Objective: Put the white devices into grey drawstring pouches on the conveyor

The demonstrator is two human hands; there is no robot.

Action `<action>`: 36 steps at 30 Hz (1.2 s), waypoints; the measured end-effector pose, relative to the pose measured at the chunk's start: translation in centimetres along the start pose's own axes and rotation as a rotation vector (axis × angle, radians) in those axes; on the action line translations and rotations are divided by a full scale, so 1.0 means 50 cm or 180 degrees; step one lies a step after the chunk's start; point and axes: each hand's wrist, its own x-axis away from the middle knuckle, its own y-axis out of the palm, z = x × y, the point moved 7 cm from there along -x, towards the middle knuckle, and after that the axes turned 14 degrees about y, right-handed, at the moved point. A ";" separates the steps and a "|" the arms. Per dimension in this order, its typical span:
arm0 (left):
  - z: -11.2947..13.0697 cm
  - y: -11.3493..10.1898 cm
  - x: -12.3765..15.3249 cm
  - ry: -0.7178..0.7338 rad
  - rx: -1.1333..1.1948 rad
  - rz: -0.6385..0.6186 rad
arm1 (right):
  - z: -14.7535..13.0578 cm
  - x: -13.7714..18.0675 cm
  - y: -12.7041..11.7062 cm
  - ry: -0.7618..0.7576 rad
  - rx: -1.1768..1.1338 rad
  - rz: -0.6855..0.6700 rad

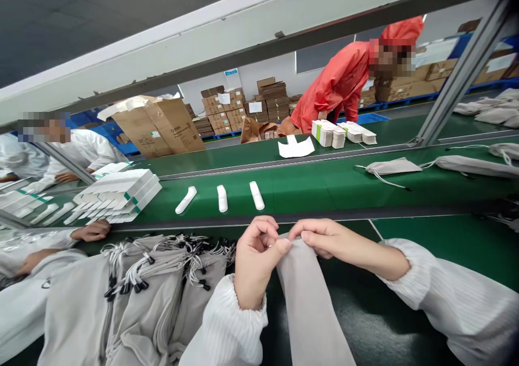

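Green conveyor belt (324, 193) crosses the view from left to right, with a second green lane (259, 152) beyond it and a dark green near lane (421, 252) below it. Left hand (255, 260) and right hand (328, 239) are close together, fingertips almost meeting; each pinches the top edge of a grey drawstring pouch (304, 301) between thumb and fingers. The pouch hangs toward the person over the near lane. White ribbed sleeves (458, 301) cover both forearms.

Near left: a pile of grey pouches (141, 312) with white cords and black tips (140, 286). Far side of the belt, just past the hands: three white oblong devices (222, 198) lie apart, and stacked white cartons (117, 193) sit to their left. Two more pouches (391, 166) lie to the right. On the far lane: a white sheet (295, 147) and stacks of small white boxes (328, 133).

A co-worker's hand (91, 231) rests at left, by a white sleeve. A person in an orange-red hooded coat (336, 79) leans over the far lane. Behind stand cardboard cartons (227, 109) on blue pallets (409, 100) and an open cardboard box (158, 128). Aluminium frame rails (466, 68) cross the view.
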 end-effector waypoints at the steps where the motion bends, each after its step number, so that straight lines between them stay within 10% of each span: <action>1: 0.006 -0.014 -0.004 0.0005 0.0118 0.0239 | -0.007 0.016 -0.007 -0.0043 -0.0284 0.0021; 5: 0.019 -0.049 -0.011 0.0231 0.0364 0.0910 | -0.076 0.099 -0.059 -0.0622 -0.1332 0.0610; 10: -0.049 -0.011 -0.002 0.0667 -0.1171 -0.0172 | -0.161 0.128 -0.156 -0.1609 -0.1416 0.1905; 15: -0.164 -0.014 0.025 0.0807 -0.3115 -0.1296 | -0.188 0.010 -0.228 -0.1830 0.1527 0.3443; 19: -0.193 -0.031 0.031 0.0726 -0.3521 -0.1468 | -0.098 -0.205 -0.223 -0.0228 0.3774 0.2874; 25: -0.170 -0.008 0.036 0.1450 -0.4252 -0.1578 | 0.031 -0.386 -0.166 0.0596 0.3783 0.2349; 36: -0.132 0.005 0.035 0.2496 -0.3929 -0.1697 | 0.010 -0.284 -0.197 -0.0061 0.2524 0.2263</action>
